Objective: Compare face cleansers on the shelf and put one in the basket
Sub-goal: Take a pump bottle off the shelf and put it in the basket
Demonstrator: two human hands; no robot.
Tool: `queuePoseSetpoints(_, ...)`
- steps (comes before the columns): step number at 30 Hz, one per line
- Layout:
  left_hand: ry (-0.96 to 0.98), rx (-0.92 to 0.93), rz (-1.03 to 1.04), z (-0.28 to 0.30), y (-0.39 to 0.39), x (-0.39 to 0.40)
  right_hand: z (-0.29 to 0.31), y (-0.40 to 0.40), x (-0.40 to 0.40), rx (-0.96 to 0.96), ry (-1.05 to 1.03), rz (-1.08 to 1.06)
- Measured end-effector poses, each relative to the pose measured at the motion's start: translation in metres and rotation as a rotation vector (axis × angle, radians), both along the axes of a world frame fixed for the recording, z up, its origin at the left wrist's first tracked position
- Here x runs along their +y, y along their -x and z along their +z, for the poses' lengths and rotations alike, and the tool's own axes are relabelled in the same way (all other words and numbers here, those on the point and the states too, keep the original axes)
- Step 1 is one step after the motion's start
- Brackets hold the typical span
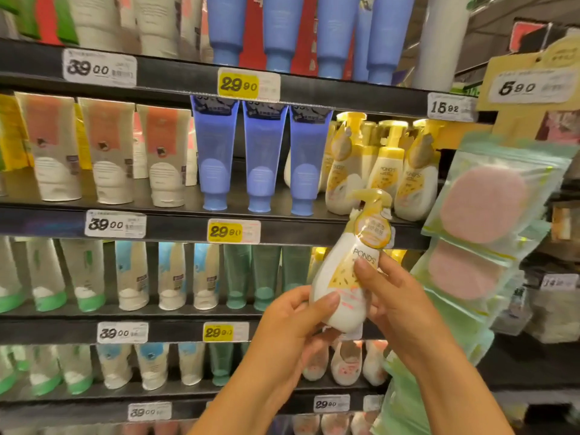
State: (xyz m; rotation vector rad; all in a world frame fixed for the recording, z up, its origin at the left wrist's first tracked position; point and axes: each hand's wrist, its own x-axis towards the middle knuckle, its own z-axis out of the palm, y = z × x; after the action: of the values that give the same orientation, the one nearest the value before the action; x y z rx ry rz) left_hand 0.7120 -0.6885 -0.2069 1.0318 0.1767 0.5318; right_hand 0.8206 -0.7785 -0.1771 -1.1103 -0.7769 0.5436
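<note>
Cleanser pump bottle [348,277], one, held tilted in both hands, left grip [292,321] curled round its base, right grip [392,296] pinching its label, three blue tubes [263,155] shelved above-left.

The gap in the front row of yellow pump bottles [381,166], between two of them, is open to the shelf edge; the held pump bottle [351,271] hangs directly below and in front of it. To the right of these bottles, hanging sponge packets [489,202] overlap the shelf end and block side access. To the left, blue tubes [263,158] stand close together, almost touching.
</note>
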Motion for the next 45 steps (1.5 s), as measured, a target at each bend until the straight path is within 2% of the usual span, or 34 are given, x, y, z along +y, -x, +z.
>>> queuePoseSetpoints(6,-0.066,-0.062,0.044,0.018,-0.029,-0.004,0.007,-0.026,0.001,0.02,-0.082,-0.122)
queuePoseSetpoints(9,-0.133,-0.066,0.025,0.03,-0.043,0.0,0.012,-0.037,0.003,0.054,-0.144,-0.087)
queuePoseSetpoints(17,-0.378,-0.03,-0.001,0.052,-0.08,0.024,0.036,-0.072,0.009,-0.088,-0.12,-0.176)
queuePoseSetpoints(21,-0.555,0.057,0.183,0.07,-0.1,0.042,0.052,-0.086,0.015,-0.142,-0.092,-0.272)
queuePoseSetpoints(26,-0.827,0.067,0.482,0.08,-0.118,0.057,0.063,-0.106,0.027,-0.204,-0.021,-0.412)
queuePoseSetpoints(30,-1.108,0.211,0.622,0.083,-0.133,0.065,0.067,-0.113,0.039,-0.295,-0.029,-0.521)
queuePoseSetpoints(38,-1.088,0.319,0.476,0.094,-0.16,0.069,0.056,-0.123,0.063,-0.512,0.077,-0.842)
queuePoseSetpoints(45,-1.074,0.337,0.469,0.093,-0.173,0.072,0.048,-0.129,0.074,-0.728,0.261,-0.981)
